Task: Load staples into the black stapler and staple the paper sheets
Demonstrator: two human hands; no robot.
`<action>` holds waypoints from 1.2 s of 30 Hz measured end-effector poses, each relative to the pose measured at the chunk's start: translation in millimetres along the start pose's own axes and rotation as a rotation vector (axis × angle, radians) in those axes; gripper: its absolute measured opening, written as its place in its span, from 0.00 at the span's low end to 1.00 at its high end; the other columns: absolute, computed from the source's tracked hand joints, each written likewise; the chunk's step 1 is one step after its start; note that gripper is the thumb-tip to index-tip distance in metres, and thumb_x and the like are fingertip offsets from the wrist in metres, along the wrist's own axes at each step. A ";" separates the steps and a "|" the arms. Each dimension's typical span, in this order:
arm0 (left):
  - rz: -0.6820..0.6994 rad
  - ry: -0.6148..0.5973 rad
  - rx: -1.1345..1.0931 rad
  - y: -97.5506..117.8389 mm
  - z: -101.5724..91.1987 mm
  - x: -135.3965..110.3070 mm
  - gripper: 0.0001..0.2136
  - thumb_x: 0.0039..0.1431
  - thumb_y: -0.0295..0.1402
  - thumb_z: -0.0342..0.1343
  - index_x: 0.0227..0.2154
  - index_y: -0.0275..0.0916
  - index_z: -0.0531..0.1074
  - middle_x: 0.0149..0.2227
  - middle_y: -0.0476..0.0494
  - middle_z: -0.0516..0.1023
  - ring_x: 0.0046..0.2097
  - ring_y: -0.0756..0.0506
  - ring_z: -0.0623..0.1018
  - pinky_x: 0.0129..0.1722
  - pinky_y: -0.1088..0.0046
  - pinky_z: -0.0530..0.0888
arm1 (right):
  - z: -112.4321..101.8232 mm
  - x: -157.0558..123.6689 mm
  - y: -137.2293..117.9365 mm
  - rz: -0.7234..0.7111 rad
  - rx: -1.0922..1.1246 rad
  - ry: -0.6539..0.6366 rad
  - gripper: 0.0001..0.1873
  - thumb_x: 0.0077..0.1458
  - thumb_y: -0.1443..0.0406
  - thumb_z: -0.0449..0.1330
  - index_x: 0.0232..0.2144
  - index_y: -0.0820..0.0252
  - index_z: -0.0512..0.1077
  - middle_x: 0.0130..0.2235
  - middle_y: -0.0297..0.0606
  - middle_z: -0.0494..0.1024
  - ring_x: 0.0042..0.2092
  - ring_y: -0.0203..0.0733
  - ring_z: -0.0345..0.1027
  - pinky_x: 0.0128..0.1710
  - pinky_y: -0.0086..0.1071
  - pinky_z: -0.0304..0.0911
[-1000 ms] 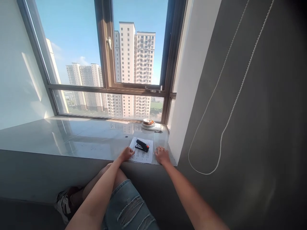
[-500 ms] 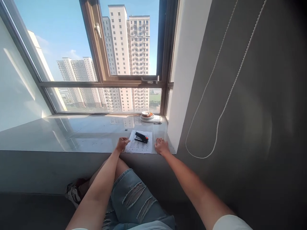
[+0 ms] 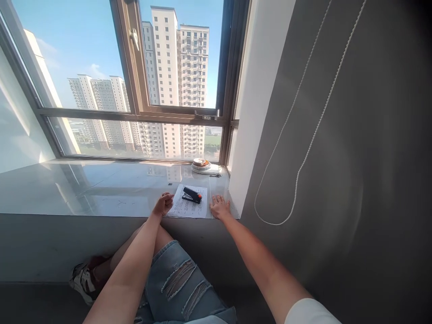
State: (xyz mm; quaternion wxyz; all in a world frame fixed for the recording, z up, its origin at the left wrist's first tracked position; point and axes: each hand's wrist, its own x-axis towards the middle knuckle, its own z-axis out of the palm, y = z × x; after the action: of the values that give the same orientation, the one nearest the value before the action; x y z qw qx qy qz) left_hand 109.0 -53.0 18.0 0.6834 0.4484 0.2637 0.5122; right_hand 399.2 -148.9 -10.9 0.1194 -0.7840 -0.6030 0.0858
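Observation:
A printed sheet of paper (image 3: 187,208) lies on the glossy window sill (image 3: 101,189), with a black stapler (image 3: 191,195) with an orange end resting on it. My left hand (image 3: 164,204) is at the paper's left edge, its fingers curled loosely; nothing shows inside them. My right hand (image 3: 219,207) lies flat on the sill just right of the paper, fingers spread.
A stack of flat round discs (image 3: 204,166) sits at the sill's back right corner by the window frame (image 3: 135,67). A white pillar and a grey wall with a hanging bead chain (image 3: 297,175) stand to the right. My knee in torn jeans (image 3: 178,279) is below.
The view has shifted down and right. My left hand has lifted off the paper's corner and curled its fingers. My right hand stays flat on the sill.

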 end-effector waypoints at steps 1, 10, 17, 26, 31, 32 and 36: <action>-0.027 -0.012 -0.010 -0.6 -0.3 0.0 0.32 0.47 0.27 0.65 0.22 0.42 0.38 0.21 0.60 0.35 0.17 0.58 0.43 0.15 0.82 0.46 | 0.1 0.2 -0.1 0.000 -0.003 0.006 0.34 0.70 0.52 0.38 0.73 0.55 0.48 0.75 0.39 0.41 0.75 0.52 0.30 0.71 0.61 0.27; 0.040 0.006 -0.134 -4.0 -3.3 -5.9 0.33 0.47 0.27 0.66 0.24 0.41 0.37 0.23 0.58 0.35 0.19 0.57 0.42 0.15 0.80 0.45 | -2.3 0.6 -0.4 0.005 -0.038 -0.015 0.34 0.70 0.52 0.37 0.73 0.54 0.46 0.75 0.38 0.41 0.75 0.52 0.31 0.71 0.61 0.29; 0.106 -0.011 -0.268 -1.3 -5.7 -6.2 0.30 0.50 0.26 0.63 0.22 0.41 0.39 0.20 0.58 0.38 0.18 0.56 0.46 0.17 0.78 0.49 | -4.2 1.1 -1.8 0.014 -0.050 -0.036 0.34 0.70 0.52 0.37 0.74 0.53 0.45 0.75 0.38 0.39 0.75 0.51 0.30 0.71 0.60 0.29; 0.186 0.028 -0.450 2.8 -2.8 -6.1 0.24 0.60 0.36 0.63 0.19 0.40 0.52 0.19 0.58 0.48 0.18 0.56 0.53 0.17 0.76 0.53 | -10.7 -1.5 -1.0 0.010 -0.080 -0.090 0.35 0.70 0.52 0.35 0.74 0.55 0.42 0.75 0.38 0.36 0.75 0.53 0.28 0.70 0.62 0.29; 0.225 0.116 -0.343 -3.1 0.7 -3.9 0.09 0.59 0.35 0.64 0.33 0.37 0.71 0.20 0.60 0.50 0.18 0.56 0.52 0.16 0.79 0.51 | -7.6 26.5 2.8 -0.034 -0.093 -0.116 0.34 0.70 0.52 0.35 0.74 0.52 0.42 0.75 0.40 0.36 0.75 0.52 0.28 0.71 0.59 0.29; 0.235 0.123 -0.331 -2.9 1.0 -4.8 0.08 0.59 0.34 0.64 0.35 0.37 0.72 0.20 0.60 0.49 0.18 0.56 0.52 0.16 0.79 0.51 | -7.3 35.9 1.3 -0.023 -0.092 -0.112 0.33 0.71 0.53 0.35 0.74 0.50 0.42 0.75 0.40 0.36 0.75 0.51 0.28 0.71 0.59 0.29; 0.268 0.166 -0.238 3.0 -1.7 -12.4 0.11 0.56 0.36 0.67 0.37 0.36 0.75 0.20 0.60 0.48 0.19 0.57 0.50 0.17 0.79 0.50 | -7.3 78.6 -12.4 0.065 -0.081 -0.135 0.32 0.71 0.55 0.35 0.74 0.50 0.42 0.75 0.42 0.37 0.75 0.54 0.29 0.69 0.63 0.30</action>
State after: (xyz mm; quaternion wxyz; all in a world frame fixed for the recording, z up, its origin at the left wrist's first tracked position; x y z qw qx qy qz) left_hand 102.0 -63.8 18.6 0.6331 0.3519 0.1944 0.6615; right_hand 410.0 -70.5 0.4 0.0437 -0.7999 -0.5868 0.1176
